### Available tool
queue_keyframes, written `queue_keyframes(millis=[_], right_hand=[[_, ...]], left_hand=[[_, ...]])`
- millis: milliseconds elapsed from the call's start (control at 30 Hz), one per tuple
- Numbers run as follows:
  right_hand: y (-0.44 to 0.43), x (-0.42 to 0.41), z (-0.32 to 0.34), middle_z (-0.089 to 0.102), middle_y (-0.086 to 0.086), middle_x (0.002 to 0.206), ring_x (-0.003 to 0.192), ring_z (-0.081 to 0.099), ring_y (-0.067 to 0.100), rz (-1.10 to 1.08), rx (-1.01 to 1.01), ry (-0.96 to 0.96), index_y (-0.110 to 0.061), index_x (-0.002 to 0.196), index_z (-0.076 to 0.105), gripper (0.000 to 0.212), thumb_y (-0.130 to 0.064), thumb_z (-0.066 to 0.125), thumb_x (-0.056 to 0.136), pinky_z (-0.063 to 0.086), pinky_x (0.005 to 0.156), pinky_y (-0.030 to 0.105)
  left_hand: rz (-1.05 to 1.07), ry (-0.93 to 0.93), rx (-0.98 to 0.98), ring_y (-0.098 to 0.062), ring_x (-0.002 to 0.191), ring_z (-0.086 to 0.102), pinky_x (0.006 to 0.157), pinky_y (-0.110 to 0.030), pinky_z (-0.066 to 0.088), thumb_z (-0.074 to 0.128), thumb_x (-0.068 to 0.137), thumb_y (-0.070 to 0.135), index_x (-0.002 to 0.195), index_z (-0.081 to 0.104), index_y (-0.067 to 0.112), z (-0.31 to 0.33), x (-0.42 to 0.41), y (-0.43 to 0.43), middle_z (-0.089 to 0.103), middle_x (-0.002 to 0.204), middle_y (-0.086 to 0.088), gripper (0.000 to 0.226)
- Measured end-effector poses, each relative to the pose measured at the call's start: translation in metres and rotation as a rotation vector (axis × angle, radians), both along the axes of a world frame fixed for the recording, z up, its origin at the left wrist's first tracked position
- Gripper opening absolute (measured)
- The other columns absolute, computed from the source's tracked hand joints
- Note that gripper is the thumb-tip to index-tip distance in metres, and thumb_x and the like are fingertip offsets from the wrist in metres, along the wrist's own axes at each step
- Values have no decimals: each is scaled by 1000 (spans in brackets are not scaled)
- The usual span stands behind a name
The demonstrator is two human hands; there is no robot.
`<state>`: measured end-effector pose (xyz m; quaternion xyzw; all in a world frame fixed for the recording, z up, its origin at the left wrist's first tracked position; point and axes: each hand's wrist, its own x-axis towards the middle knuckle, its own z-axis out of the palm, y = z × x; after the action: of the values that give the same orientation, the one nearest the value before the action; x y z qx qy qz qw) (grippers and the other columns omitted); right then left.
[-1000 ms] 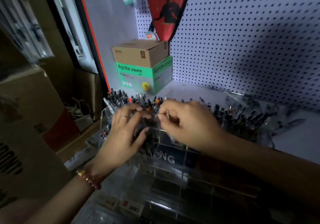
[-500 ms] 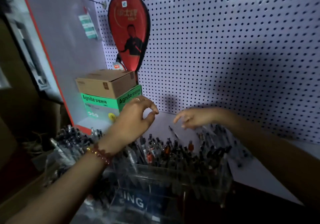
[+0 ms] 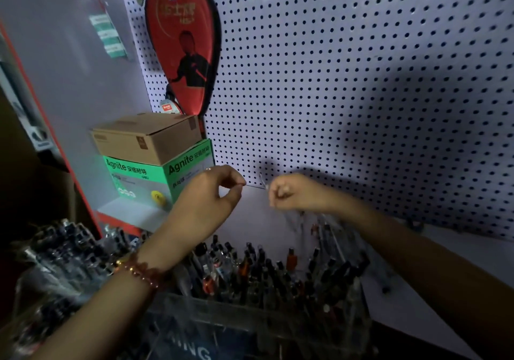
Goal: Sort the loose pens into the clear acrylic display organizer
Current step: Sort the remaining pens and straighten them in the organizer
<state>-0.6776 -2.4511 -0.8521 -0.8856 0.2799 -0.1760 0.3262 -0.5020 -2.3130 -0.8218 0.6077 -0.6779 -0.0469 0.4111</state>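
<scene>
Head view: the right hand [image 3: 292, 192], just right of centre, has its fingers [image 3: 281, 192] curled tight into a fist round what looks like a thin clear pen [image 3: 262, 181]. The pen's end pokes up and left out of the fist, and blur hides how much shaft runs below. The left hand [image 3: 207, 198], just left of centre, is near the right hand but apart from it. It is curled too, thumb and forefinger tips meeting in a ring with nothing visible between them. Both hands hover over the tabletop [image 3: 258, 220], beyond the far rim of the clear acrylic organizer [image 3: 250, 318], which fills the lower middle of the frame. It is already crowded with upright pens [image 3: 250, 270]. More loose pens [image 3: 328, 231] lie smeared just below and to the right of the right fist. I judge the step in hand to be the carry: one pen gripped, not yet in a compartment. The next move calls for bringing it down toward lower centre, turning it upright, and finding a gap among the packed caps without knocking its neighbours. Farther out, at left, a green box [image 3: 155, 176] sits under a cardboard box [image 3: 150, 137]. A red paddle case [image 3: 183, 45] hangs upper left on the pegboard [image 3: 333, 81].
</scene>
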Motion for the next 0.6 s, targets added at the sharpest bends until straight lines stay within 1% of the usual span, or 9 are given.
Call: queue_keyframes(millis=[100,133,200,267,300,400,500,533,600], right_hand=[[19,3,30,59,3,72,45,44,-3,37,100,-317,-14,82,55,15,-2,59,90,38,47,12],[27,7,38,59,6,74,43,42,-2,33,137,-392,-14,81,53,16,-3,59,90,35,44,11],[37,13,44,59,11,79,44,41,-1,1,182,-503,-14,78,47,20,-4,60,90,34,42,12],[45,14,45,62,10,79,47,43,4,-31,214,-552,-15,78,46,21,-7,61,90,34,43,12],[47,14,44,63,7,77,47,45,4,-28,226,-550,-15,78,46,20,-7,61,90,35,43,12],[46,12,44,61,0,69,44,46,0,-27,177,-484,-13,80,51,14,-14,59,92,35,43,15],[27,2,31,62,-1,78,50,52,-1,-251,-4,-459,-14,79,55,17,-20,54,95,40,50,15],[18,-6,23,59,-2,73,52,52,1,-345,-91,-390,-15,72,53,23,-18,56,94,41,56,18],[-4,-27,1,49,0,60,52,44,10,-485,-230,-81,-13,59,49,33,-20,63,89,39,61,25]], left_hand=[[-139,227,173,-17,85,66,80,-34,51,55,94,15,94,57,28,6,-8,-3,67,95,-2,13],[-195,318,218,-17,83,68,79,-33,53,54,94,17,100,54,25,8,-13,-4,67,98,-6,10],[-266,545,256,-19,80,68,75,-30,56,52,94,18,110,46,15,10,-21,-5,67,99,-12,17],[-297,729,260,-21,77,69,73,-32,58,50,95,13,114,40,7,10,-27,-6,67,97,-13,22],[-300,767,250,-19,73,70,70,-32,59,49,95,8,113,39,6,9,-29,-7,66,96,-15,20],[-271,688,197,-13,58,66,60,-25,58,45,96,-1,106,41,9,4,-32,-10,59,85,-14,15],[-229,652,172,-15,57,65,58,-24,57,42,97,-3,110,42,9,0,-32,-12,55,80,-11,18],[-211,635,158,-16,58,64,59,-25,57,41,97,-4,110,41,9,0,-31,-12,54,78,-10,19],[-185,590,135,-17,59,63,60,-25,56,40,96,-6,110,41,9,-2,-29,-12,53,77,-8,21]])
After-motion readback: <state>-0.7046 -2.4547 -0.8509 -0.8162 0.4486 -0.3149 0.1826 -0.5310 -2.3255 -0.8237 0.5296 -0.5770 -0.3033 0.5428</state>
